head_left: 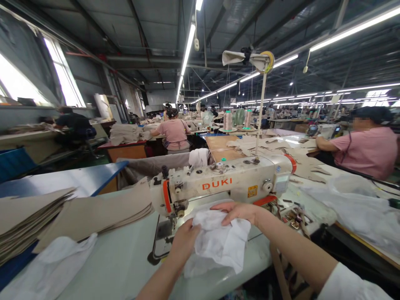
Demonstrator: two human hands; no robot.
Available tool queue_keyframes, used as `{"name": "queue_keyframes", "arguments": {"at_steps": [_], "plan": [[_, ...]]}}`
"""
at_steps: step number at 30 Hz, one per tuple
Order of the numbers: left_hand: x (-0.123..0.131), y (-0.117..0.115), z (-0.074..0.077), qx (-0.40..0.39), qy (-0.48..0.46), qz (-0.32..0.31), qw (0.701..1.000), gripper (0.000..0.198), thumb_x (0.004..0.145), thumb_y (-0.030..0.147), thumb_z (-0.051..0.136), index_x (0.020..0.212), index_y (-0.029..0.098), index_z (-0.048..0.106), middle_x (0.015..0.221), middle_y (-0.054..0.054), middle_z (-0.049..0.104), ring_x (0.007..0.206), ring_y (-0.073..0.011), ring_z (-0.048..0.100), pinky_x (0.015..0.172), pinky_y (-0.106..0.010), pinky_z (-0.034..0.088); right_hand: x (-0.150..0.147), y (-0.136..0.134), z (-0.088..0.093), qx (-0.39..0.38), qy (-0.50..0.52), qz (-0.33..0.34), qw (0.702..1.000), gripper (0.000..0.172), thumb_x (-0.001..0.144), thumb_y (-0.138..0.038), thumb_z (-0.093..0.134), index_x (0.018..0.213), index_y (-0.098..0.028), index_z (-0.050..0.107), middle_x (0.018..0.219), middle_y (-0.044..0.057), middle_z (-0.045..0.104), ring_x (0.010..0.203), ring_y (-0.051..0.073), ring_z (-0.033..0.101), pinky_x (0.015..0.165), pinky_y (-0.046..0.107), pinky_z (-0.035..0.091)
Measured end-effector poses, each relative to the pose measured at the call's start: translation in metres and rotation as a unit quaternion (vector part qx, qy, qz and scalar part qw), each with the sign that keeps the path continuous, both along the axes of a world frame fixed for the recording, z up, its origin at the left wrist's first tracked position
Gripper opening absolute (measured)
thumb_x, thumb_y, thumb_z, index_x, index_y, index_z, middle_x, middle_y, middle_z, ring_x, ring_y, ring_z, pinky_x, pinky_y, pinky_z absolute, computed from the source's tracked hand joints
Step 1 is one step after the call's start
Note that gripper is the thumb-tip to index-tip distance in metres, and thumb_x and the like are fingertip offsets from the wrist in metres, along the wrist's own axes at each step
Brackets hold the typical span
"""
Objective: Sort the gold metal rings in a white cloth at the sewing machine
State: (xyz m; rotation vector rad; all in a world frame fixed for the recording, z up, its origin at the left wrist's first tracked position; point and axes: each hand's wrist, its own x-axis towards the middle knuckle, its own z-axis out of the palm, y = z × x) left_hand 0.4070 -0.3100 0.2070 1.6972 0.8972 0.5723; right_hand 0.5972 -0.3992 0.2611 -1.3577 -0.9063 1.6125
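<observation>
A crumpled white cloth (pixel 221 241) hangs between my two hands, just in front of the sewing machine (pixel 218 179) marked DUKI. My left hand (pixel 186 237) is closed on the cloth's left edge, thumb on top, close to the needle area. From the right, my right hand (pixel 236 211) reaches over the cloth's upper edge with thumb and fingers pinching it. Thin, see-through white material (pixel 198 266) shows below the cloth; I cannot tell whether it is a separate piece. The fingertips under the cloth are hidden.
Stacks of beige fabric pieces (pixel 103 208) lie left of the machine, with another white cloth (pixel 53 262) in front. A thread stand (pixel 261 104) rises behind. Clear plastic (pixel 353 204) lies at right. Co-workers sit ahead (pixel 175 133) and at right (pixel 368 146).
</observation>
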Motion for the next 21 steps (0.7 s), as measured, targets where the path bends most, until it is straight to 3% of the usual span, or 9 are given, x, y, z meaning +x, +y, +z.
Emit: {"name": "queue_keyframes", "arguments": {"at_steps": [2,4,6,11,15,21], "plan": [[-0.003,-0.001,-0.009,-0.120,-0.078,0.002,0.990,0.023,0.077,0.027,0.054,0.094,0.016,0.066,0.083,-0.007,0.072,0.080,-0.0241,0.068,0.069,-0.031,0.051,0.007,0.001,-0.003,-0.019,-0.001,-0.013,1.000,0.074,0.041,-0.012,0.085,0.112,-0.021,0.064,0.108,0.003,0.066,0.086,0.017,0.063,0.080,0.029,0.047],[-0.006,-0.003,-0.015,-0.239,-0.162,0.015,0.957,0.027,0.071,0.028,0.063,0.094,0.015,0.065,0.077,-0.006,0.072,0.073,-0.0225,0.068,0.066,-0.030,0.052,0.012,0.001,-0.006,-0.034,-0.010,-0.008,0.999,0.069,0.041,-0.011,0.083,0.108,-0.021,0.066,0.102,0.002,0.067,0.078,0.015,0.063,0.076,0.028,0.047],[-0.008,-0.006,-0.018,-0.295,-0.209,0.036,0.932,0.027,0.067,0.024,0.069,0.091,0.014,0.065,0.072,-0.005,0.071,0.069,-0.0207,0.068,0.063,-0.028,0.052,0.014,-0.001,-0.007,-0.034,-0.022,0.005,0.999,0.062,0.043,-0.010,0.080,0.103,-0.020,0.068,0.096,0.001,0.068,0.073,0.013,0.061,0.071,0.026,0.046],[-0.013,-0.013,-0.004,-0.330,-0.232,0.116,0.908,0.014,0.071,0.011,0.064,0.085,0.012,0.065,0.066,-0.004,0.069,0.059,-0.0179,0.066,0.052,-0.024,0.050,0.013,-0.005,0.001,-0.049,-0.062,0.030,0.996,0.049,0.050,-0.006,0.064,0.097,-0.020,0.070,0.081,-0.003,0.065,0.067,0.011,0.058,0.059,0.021,0.043],[-0.017,-0.019,0.009,-0.324,-0.220,0.173,0.904,0.015,0.077,0.008,0.058,0.088,0.014,0.065,0.071,-0.005,0.070,0.056,-0.0156,0.065,0.050,-0.023,0.049,0.014,-0.006,0.010,-0.082,-0.085,0.037,0.992,0.053,0.053,-0.007,0.050,0.100,-0.020,0.069,0.077,-0.002,0.064,0.064,0.011,0.057,0.058,0.020,0.043],[-0.026,-0.023,0.001,-0.308,-0.226,0.182,0.906,0.023,0.076,0.013,0.058,0.098,0.016,0.063,0.084,-0.005,0.071,0.063,-0.0154,0.066,0.048,-0.021,0.045,0.018,-0.007,0.011,-0.054,-0.076,0.012,0.996,0.048,0.049,-0.006,0.053,0.093,-0.017,0.069,0.085,-0.001,0.063,0.066,0.011,0.056,0.058,0.021,0.046]]}}
